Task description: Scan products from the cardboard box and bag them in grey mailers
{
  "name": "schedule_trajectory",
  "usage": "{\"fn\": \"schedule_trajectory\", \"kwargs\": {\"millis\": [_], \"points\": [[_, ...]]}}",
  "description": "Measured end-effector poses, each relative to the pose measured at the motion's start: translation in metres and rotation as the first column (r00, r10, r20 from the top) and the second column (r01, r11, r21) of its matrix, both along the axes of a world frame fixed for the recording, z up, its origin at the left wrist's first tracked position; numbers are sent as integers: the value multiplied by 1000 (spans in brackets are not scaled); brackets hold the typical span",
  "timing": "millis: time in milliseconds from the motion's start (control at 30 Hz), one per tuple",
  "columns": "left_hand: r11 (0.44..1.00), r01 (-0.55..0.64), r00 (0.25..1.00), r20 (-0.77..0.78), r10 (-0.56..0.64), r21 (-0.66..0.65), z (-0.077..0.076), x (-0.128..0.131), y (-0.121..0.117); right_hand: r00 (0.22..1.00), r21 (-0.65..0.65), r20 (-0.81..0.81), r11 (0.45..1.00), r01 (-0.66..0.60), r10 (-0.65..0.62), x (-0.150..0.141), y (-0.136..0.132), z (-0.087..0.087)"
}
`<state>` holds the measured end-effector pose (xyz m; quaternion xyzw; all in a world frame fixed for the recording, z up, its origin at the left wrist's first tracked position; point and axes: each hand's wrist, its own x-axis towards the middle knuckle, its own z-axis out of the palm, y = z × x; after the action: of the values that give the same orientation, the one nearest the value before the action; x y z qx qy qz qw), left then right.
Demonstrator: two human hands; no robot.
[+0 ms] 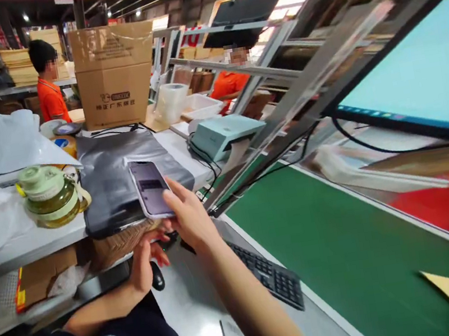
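And here's the wide green surface (305, 246) filling the right side, with the pale counter (40, 242) over on the left and a dark plastic sheet (107, 152) spread across it. Nearer you, the black keyboard (286, 286) lies beyond your right forearm.

Now the phone (153, 188): it's up in front of the sheet's near part, screen towards you, its long axis slanting from near right to far left. Your right hand (192, 218) is the nearer one, in contact at the phone's near right end. Those fingers are closed round its lower part, thumb over the screen's right edge; how the hidden ones sit behind, you can't tell.

Your left hand (142, 266) is just below and near-left of the phone, fingers loosely bent and parted, no object visible in them. Smallest of all, the black mouse (157, 276) sits right beside that hand; whether they touch is unclear.
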<state>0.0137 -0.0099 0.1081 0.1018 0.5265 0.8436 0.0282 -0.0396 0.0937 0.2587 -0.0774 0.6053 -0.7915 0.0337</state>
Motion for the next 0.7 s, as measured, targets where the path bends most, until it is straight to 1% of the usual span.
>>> {"fn": "schedule_trajectory", "kwargs": {"millis": [33,67,133,167,200,267,333,367,400,467,533,600,633,667,700], "points": [[996,44,996,74,-39,-72,-18,-1,3,1000,31,-9,999,-9,9,-20,-9,10],[982,122,983,152,-100,-145,-35,-2,6,1000,64,-24,998,-18,19,-39,-17,18],[916,309,931,275,-238,-256,-64,-1,9,998,105,-42,994,-38,43,-70,-31,28],[878,385,903,313,-294,-285,-74,0,10,997,102,-46,993,-54,59,-81,-35,29],[844,446,876,339,-343,-298,-82,0,10,996,81,-42,994,-78,82,-88,-36,28],[777,548,821,377,-429,-309,-92,-1,8,989,-5,-29,989,-146,146,-92,-32,22],[732,598,788,406,-463,-327,-98,-7,4,982,-81,-12,979,-188,188,-87,-17,12],[721,604,783,418,-461,-338,-101,-12,2,986,-86,3,982,-167,168,-83,-4,7],[717,604,782,430,-450,-348,-105,-16,-2,993,-62,22,991,-118,119,-80,10,4],[712,603,778,463,-424,-360,-114,-26,-10,998,57,45,998,36,-39,-82,44,1],[702,614,763,500,-410,-362,-124,-36,-17,981,200,28,962,183,-193,-95,77,1],[692,621,753,527,-395,-369,-134,-43,-24,958,329,-7,904,272,-285,-112,103,1],[689,619,753,535,-384,-377,-139,-47,-26,948,397,-31,867,302,-316,-120,113,1],[687,615,755,539,-372,-387,-143,-50,-28,938,474,-68,816,330,-340,-127,121,0],[687,608,760,541,-359,-399,-147,-53,-29,924,560,-127,743,366,-360,-132,126,-1]]}}
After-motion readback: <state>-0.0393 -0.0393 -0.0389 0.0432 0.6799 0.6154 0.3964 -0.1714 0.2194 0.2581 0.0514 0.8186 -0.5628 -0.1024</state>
